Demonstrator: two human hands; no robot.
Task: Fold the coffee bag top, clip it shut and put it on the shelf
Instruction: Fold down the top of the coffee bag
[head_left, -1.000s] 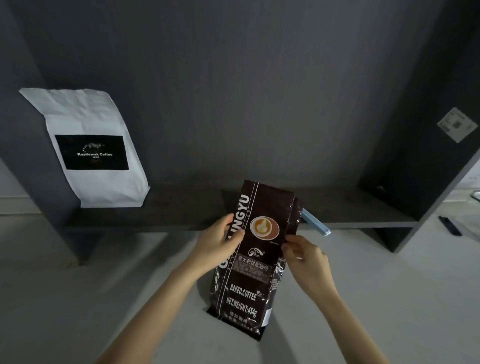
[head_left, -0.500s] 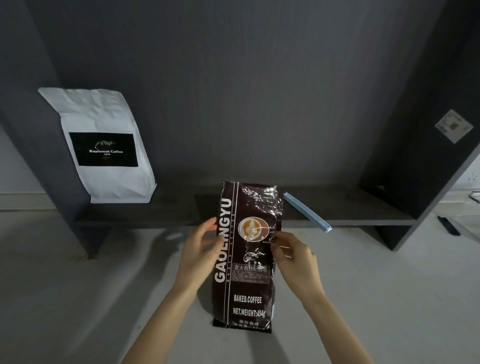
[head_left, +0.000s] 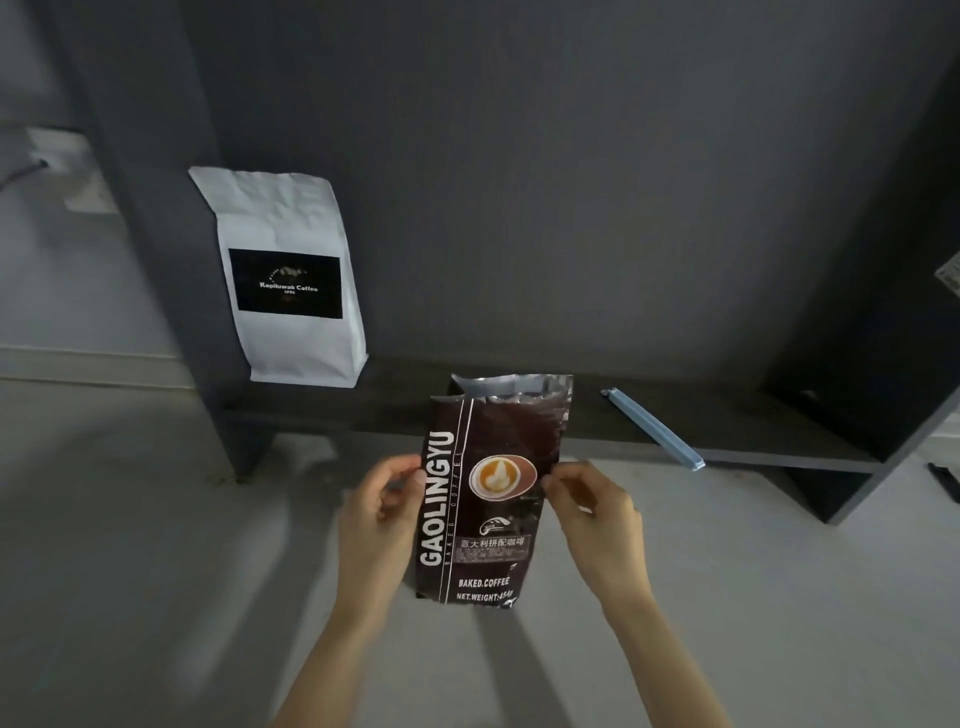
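- The tall dark brown foil coffee bag with white lettering and a latte-cup picture (head_left: 483, 499) stands upright between the person's two hands, its base on the pale grey floor (head_left: 156, 545) in front of the low dark grey shelf (head_left: 753, 447).
- The left hand (head_left: 382, 512) curls loosely at the bag's left edge at about mid-height, fingertips touching or just off the foil; I cannot tell which.
- The right hand (head_left: 592, 512) pinches the right edge at the same height, thumb and fingers narrowed on the seam.
- Above the hands the bag's top is unfolded, its silver inner lining showing at the open mouth.
- To my eye the step in hand is the fold, and both hands sit too low for it. They should slide up to the two top corners.
- A good fold wants the mouth pressed flat first, front wall against back wall, so trapped air leaves and the crease runs straight across.
- Then I would roll the flattened strip down toward the cup picture, keeping both corners level; foil like this probably springs back, so one hand ought to hold the fold down.
- The long pale blue plastic sealing clip (head_left: 654, 428) lies on the shelf edge, up and to the right of the right hand, which makes that the natural hand to fetch it while the left pins the fold.
- The white paper coffee bag with a black label (head_left: 291, 280) stands on the shelf up and left of the left hand, leaving bare shelf straight beyond the hands.
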